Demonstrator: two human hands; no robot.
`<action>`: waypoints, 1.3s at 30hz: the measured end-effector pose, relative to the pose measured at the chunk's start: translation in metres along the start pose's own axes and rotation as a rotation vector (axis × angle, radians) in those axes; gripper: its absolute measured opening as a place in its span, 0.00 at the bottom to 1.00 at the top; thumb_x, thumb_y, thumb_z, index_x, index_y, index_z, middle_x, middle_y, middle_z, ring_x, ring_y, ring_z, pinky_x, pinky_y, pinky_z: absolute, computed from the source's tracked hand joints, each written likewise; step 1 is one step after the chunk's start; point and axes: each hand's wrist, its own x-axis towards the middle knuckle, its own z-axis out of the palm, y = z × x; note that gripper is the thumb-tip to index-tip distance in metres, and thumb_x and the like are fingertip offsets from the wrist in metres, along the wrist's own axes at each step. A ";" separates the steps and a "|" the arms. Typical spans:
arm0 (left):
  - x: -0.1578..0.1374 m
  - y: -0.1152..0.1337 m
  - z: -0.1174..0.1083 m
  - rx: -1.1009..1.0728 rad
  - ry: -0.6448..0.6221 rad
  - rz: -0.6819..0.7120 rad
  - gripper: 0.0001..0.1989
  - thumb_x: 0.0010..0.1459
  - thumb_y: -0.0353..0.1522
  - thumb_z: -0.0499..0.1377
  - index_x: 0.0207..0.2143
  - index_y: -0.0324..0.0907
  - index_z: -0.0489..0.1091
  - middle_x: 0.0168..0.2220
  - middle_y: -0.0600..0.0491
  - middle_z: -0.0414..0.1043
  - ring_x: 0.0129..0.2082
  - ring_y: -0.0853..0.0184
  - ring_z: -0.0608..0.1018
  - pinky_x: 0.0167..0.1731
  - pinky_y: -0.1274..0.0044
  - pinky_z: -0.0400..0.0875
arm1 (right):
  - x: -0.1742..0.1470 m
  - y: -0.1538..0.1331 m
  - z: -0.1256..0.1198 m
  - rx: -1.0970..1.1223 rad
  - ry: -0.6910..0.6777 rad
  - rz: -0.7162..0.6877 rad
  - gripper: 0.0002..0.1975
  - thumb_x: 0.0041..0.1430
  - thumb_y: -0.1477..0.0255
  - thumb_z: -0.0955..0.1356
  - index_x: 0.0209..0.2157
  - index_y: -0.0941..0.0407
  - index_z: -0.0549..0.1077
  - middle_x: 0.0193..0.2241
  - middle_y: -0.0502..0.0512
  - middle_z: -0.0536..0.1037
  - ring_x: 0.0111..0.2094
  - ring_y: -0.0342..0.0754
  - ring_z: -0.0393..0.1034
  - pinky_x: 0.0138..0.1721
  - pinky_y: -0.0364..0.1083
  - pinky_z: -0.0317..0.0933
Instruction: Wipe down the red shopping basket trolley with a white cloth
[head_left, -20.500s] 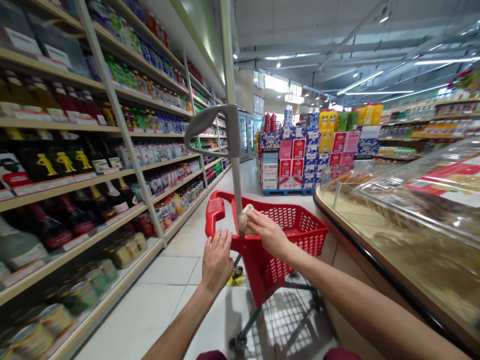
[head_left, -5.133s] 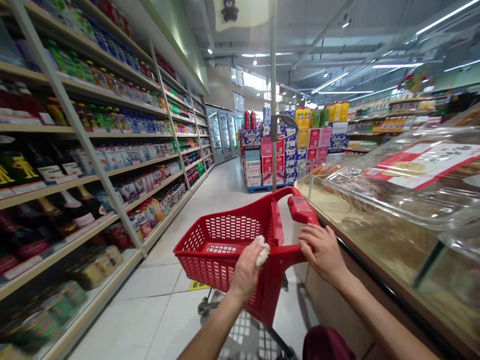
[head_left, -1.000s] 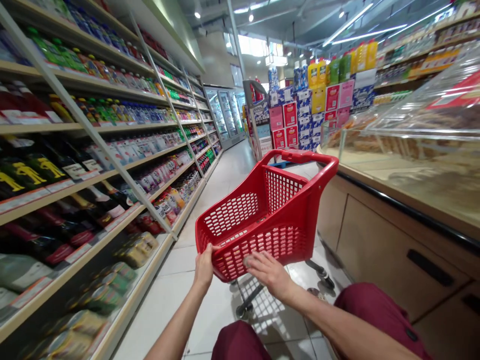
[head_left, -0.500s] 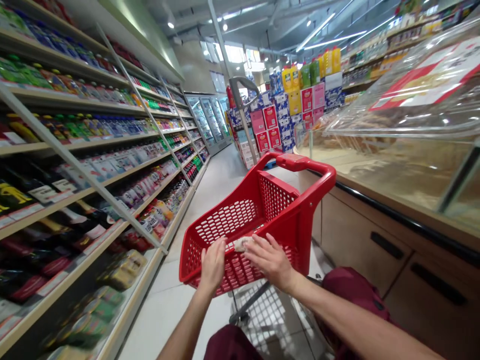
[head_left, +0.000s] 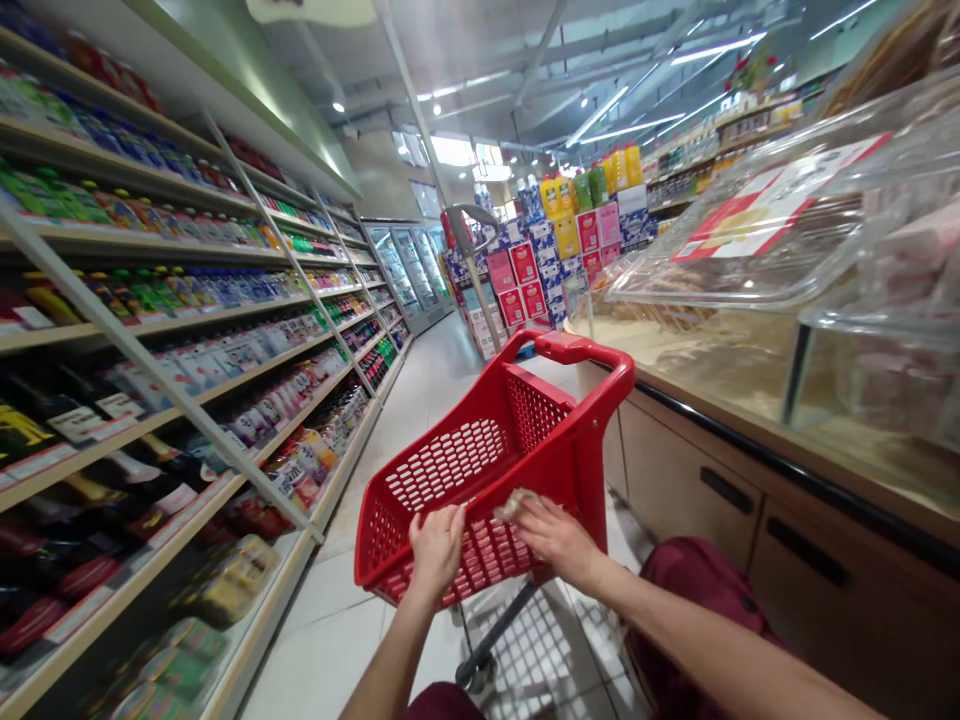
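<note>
A red plastic shopping cart [head_left: 465, 470] with a perforated basket stands in front of my knees, its handle to the upper right. My left hand [head_left: 437, 550] is closed over the near rim of the basket. A crumpled whitish cloth [head_left: 517, 503] lies under the fingers of my right hand [head_left: 559, 540], which presses it against the upper near side of the cart. The undersides of the right fingers are hidden.
Drink shelves [head_left: 187, 400] line the left side. At right stands a wooden counter [head_left: 675, 480] with clear plastic lids [head_left: 750, 240] over food. Stacked cartons [head_left: 525, 280] and a grey-handled pole [head_left: 472, 240] are ahead. A black caster [head_left: 476, 668] shows below the basket.
My right hand has slid the cloth slightly right along the cart's side. My left hand has curled more closely over the rim. The view has shifted a little, showing more of the counter.
</note>
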 end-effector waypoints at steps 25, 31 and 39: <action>0.004 -0.002 -0.007 -0.032 -0.038 -0.054 0.16 0.57 0.36 0.42 0.29 0.47 0.68 0.37 0.54 0.74 0.42 0.65 0.71 0.51 0.61 0.49 | -0.023 0.043 -0.047 0.015 -0.124 0.119 0.15 0.59 0.76 0.59 0.46 0.51 0.69 0.45 0.52 0.73 0.52 0.44 0.60 0.51 0.48 0.58; 0.013 0.026 0.004 -0.107 0.106 -0.020 0.17 0.57 0.37 0.43 0.45 0.45 0.64 0.54 0.47 0.61 0.55 0.62 0.60 0.54 0.57 0.39 | 0.005 0.075 -0.078 -0.059 0.222 0.216 0.16 0.58 0.78 0.59 0.46 0.53 0.69 0.49 0.56 0.69 0.56 0.48 0.53 0.54 0.56 0.52; 0.016 0.042 0.017 -0.269 0.043 0.006 0.16 0.55 0.37 0.45 0.42 0.46 0.66 0.44 0.51 0.70 0.47 0.63 0.68 0.51 0.63 0.52 | -0.022 0.076 -0.086 -0.003 0.129 0.244 0.17 0.59 0.78 0.57 0.45 0.51 0.70 0.45 0.54 0.73 0.52 0.46 0.60 0.50 0.51 0.60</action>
